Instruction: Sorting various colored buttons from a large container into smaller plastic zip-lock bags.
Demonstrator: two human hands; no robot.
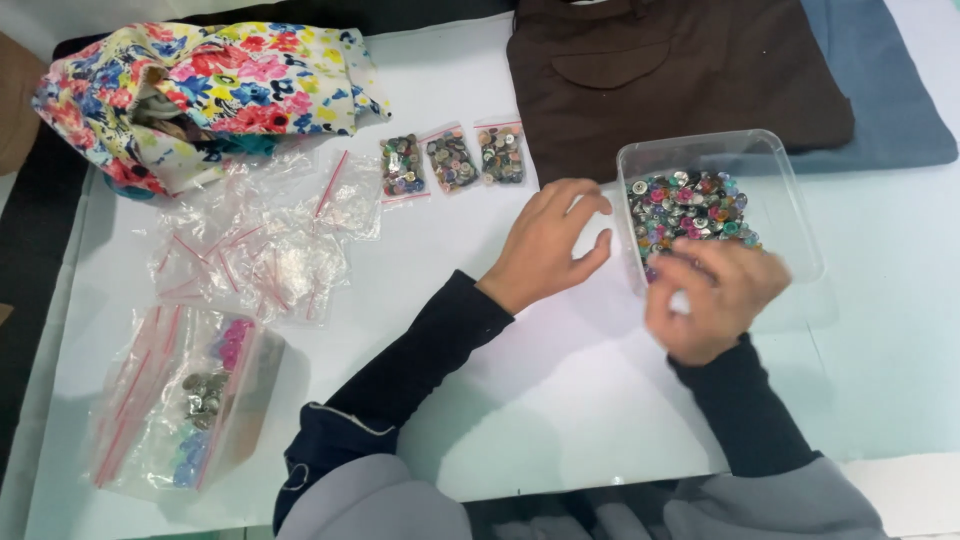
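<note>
From the head camera, looking down, I saw my left hand [548, 243] resting on the white bench [520, 400], fingers loosely spread and curved, holding nothing; its fingertips lay just beside the near wall of a clear plastic tub [790, 210]. My right hand [712, 295] hovered at the tub's front rim, fingers curled inward and bunched together; it was blurred, so I could not tell whether it pinched anything. The tub sat on the bench to the right of centre, and inside it lay a heap of mixed coloured buttons [690, 208], pink, teal, silver and dark.

Above my left hand, three small clear zip bags [452, 158] lay side by side in a row, each filled with buttons and closed with a red-lined top. To their left, a loose pile of empty clear zip bags [260, 240] with red strips spread across the bench. Nearer me at the left edge, a larger clear bag [195, 400] held grey, pink and blue buttons. A floral fabric pouch [210, 90], open-mouthed, sat at the far left corner. Behind the tub lay a folded brown garment [680, 70], resting on a blue cloth [890, 90]. Nothing stood between either hand and the tub.
</note>
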